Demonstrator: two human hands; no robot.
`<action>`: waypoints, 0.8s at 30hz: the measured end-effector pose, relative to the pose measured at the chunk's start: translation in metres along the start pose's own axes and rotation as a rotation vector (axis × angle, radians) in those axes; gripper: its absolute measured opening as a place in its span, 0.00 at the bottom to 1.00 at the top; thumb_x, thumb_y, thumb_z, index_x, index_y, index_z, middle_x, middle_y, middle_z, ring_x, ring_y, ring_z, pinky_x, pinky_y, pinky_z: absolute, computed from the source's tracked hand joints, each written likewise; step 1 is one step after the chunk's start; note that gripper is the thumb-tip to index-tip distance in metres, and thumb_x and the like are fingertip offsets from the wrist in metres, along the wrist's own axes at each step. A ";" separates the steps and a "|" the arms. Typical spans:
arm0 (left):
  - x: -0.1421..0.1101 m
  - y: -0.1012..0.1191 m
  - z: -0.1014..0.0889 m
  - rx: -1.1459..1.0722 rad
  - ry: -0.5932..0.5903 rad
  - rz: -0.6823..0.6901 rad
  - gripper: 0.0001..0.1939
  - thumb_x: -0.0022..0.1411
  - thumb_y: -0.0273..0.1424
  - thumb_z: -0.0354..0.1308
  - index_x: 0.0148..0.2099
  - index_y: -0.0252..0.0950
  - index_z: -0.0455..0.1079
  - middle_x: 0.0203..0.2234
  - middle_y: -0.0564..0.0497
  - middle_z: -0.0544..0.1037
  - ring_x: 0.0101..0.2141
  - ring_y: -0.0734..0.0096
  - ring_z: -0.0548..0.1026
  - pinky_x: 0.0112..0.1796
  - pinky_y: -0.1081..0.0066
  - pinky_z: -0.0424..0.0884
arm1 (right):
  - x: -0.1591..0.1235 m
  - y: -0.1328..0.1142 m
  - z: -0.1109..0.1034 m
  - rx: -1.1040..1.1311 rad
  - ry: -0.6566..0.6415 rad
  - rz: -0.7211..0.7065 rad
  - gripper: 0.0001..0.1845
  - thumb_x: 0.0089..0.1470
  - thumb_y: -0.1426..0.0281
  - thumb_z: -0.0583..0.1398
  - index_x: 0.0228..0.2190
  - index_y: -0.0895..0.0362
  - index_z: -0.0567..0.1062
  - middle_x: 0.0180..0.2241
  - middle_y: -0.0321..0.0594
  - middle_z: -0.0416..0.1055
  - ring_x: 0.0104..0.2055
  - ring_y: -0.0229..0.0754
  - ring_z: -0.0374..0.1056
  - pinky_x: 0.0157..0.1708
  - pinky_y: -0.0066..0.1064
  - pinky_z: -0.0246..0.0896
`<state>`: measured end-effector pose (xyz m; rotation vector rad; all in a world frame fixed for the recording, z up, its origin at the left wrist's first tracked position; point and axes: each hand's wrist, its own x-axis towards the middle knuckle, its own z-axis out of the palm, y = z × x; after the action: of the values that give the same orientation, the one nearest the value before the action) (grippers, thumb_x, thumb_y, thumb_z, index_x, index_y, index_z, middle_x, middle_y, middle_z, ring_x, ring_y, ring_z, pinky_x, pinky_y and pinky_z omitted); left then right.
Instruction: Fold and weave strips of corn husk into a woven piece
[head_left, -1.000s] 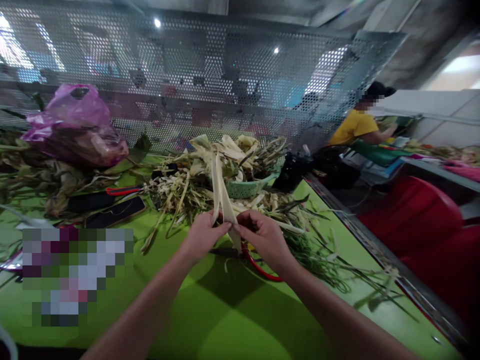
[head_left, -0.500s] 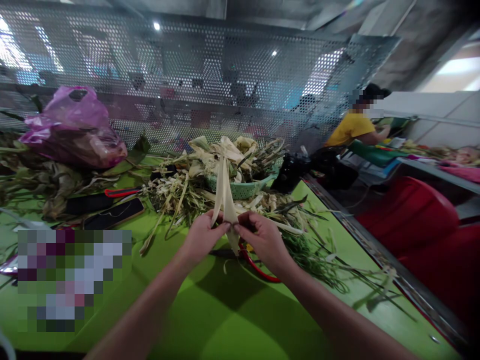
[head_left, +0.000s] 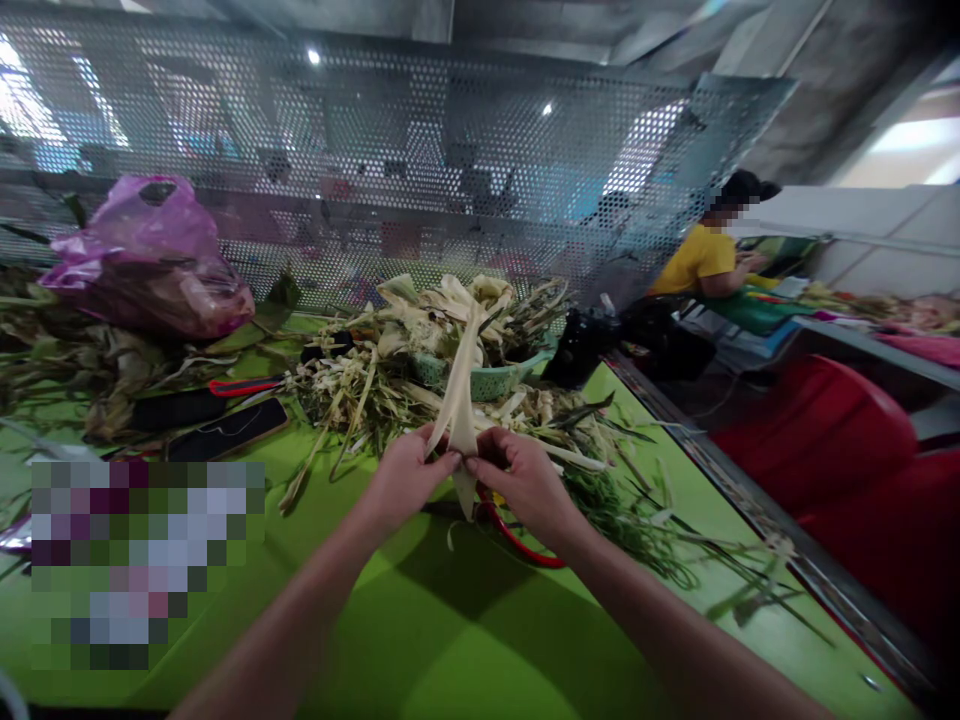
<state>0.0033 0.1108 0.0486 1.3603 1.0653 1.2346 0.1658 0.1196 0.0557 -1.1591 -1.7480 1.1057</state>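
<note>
You hold a pale, husk-like strip (head_left: 466, 415) pinched narrowly in both grips, left hand (head_left: 405, 475) and right hand (head_left: 526, 475) nearly meeting above the green counter (head_left: 352, 620). Beyond the grip, toward the mint basket (head_left: 491, 383), the strip's upper end has swung rightward within the past second, its two limbs closing together, suggesting the fold is being turned while the pinch stays firm.

Dim; glare upper left, table (head_left: 480, 640) partly shadowed, edges seemingly blurred
</note>
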 end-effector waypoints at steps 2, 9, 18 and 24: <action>0.000 0.000 0.001 -0.012 -0.006 0.000 0.07 0.50 0.26 0.59 0.33 0.38 0.76 0.27 0.50 0.79 0.29 0.67 0.73 0.35 0.71 0.67 | 0.000 -0.001 0.000 0.041 -0.019 0.012 0.03 0.48 0.70 0.59 0.27 0.57 0.70 0.22 0.32 0.64 0.24 0.35 0.58 0.24 0.26 0.55; 0.001 0.001 0.002 -0.054 -0.010 -0.029 0.08 0.50 0.26 0.58 0.34 0.37 0.75 0.28 0.51 0.77 0.31 0.66 0.73 0.37 0.70 0.67 | 0.000 -0.008 0.000 0.165 -0.094 0.031 0.08 0.49 0.65 0.60 0.27 0.57 0.69 0.23 0.33 0.64 0.24 0.35 0.58 0.24 0.26 0.55; 0.003 -0.001 0.000 -0.078 0.035 -0.027 0.03 0.50 0.28 0.61 0.30 0.35 0.72 0.25 0.51 0.75 0.28 0.71 0.70 0.33 0.73 0.65 | 0.001 -0.007 0.000 0.241 -0.096 0.004 0.11 0.48 0.62 0.63 0.28 0.57 0.70 0.26 0.34 0.66 0.28 0.37 0.61 0.31 0.29 0.58; 0.007 -0.006 -0.008 -0.120 0.204 -0.141 0.07 0.48 0.30 0.61 0.29 0.34 0.67 0.17 0.57 0.66 0.18 0.80 0.60 0.21 0.77 0.56 | -0.005 -0.017 -0.006 0.327 -0.170 -0.022 0.10 0.51 0.63 0.62 0.33 0.56 0.72 0.32 0.37 0.69 0.35 0.39 0.63 0.36 0.29 0.58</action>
<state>-0.0040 0.1194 0.0440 1.0669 1.1870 1.3299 0.1678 0.1124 0.0728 -0.8647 -1.6214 1.4484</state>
